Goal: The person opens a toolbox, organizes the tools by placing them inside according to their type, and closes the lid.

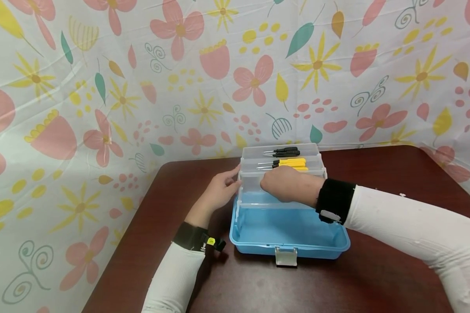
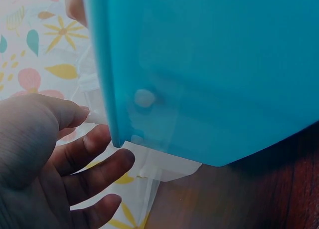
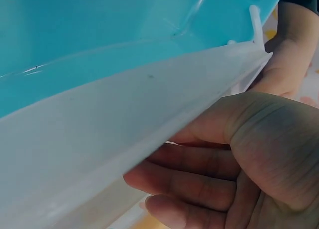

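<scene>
A blue toolbox [image 1: 290, 250] stands on the table with its clear tiered trays [image 1: 254, 198] spread out toward the back. Two black-handled screwdrivers [image 1: 286, 152] lie in the rear tray. Several yellow-handled screwdrivers [image 1: 293, 162] lie in the tray before it. At the trays' left side is my left hand [image 1: 219, 191], fingers loosely bent and fingertips close against the edge. My right hand [image 1: 286, 183] reaches over the middle of the trays with curled fingers. In the right wrist view, a tray wall [image 3: 109, 104] hides its thumb and index tips, so anything pinched there is out of sight.
The dark reddish-brown table [image 1: 258, 287] extends around the toolbox. A flower-print cloth [image 1: 141, 87] hangs behind and to the left. The toolbox's latch [image 1: 286, 257] hangs at its front edge.
</scene>
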The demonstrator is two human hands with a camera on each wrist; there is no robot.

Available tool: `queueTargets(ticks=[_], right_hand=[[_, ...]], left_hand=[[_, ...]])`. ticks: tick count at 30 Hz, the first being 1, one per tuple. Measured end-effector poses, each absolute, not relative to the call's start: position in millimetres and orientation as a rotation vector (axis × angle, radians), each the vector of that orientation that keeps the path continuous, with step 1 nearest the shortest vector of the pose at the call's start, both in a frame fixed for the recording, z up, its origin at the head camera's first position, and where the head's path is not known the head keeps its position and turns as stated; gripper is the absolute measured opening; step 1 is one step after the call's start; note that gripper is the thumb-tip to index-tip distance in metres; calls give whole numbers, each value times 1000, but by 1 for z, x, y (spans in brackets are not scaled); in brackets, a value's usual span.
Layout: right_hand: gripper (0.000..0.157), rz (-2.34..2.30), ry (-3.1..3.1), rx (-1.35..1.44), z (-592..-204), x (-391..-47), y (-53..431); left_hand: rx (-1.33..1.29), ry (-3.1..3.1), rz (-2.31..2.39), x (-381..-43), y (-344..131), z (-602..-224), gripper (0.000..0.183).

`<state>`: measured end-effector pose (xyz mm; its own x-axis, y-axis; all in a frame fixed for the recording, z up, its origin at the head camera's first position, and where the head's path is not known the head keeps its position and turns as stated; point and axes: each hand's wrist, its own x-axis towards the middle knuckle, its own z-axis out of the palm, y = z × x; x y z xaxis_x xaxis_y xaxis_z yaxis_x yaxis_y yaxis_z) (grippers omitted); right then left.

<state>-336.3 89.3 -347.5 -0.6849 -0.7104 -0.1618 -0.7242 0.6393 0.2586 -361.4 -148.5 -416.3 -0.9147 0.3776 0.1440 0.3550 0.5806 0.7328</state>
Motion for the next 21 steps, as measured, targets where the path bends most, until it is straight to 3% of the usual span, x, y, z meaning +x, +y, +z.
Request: queueTargets(ticks=[21], right_hand=[[15, 436, 2799, -1192, -342, -335, 91]], left_hand=[[635, 2754, 1291, -360, -148, -416, 57]])
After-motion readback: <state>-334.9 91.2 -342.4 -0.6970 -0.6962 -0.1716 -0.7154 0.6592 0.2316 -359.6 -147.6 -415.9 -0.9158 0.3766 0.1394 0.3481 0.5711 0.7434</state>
